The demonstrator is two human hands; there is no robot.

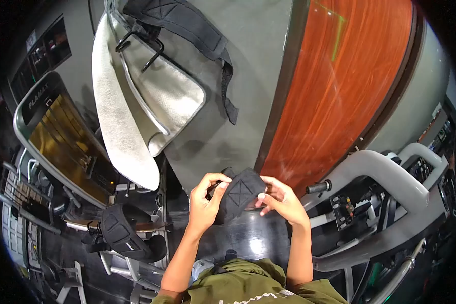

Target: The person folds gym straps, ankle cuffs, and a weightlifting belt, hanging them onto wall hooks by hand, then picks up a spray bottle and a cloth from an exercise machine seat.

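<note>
A black padded strap (242, 191) with a stitched X on its face is held up in front of my chest. My left hand (207, 200) pinches its left edge between thumb and fingers. On the opposite side, my right hand (282, 202) grips the strap's right edge, thumb in front. Above them, a similar black strap (187, 28) dangles from a black hook (154, 53) on the grey wall. A white towel (119, 106) hangs at the same hook. The lower end of the held strap is hard to make out.
A wood-grain red-brown panel (339, 76) stands ahead to the right. A grey machine frame (390, 177) is close on the right. Several machines fill the left, one with a tall panel (66, 137). A black padded belt (124, 233) rests on a bar at lower left.
</note>
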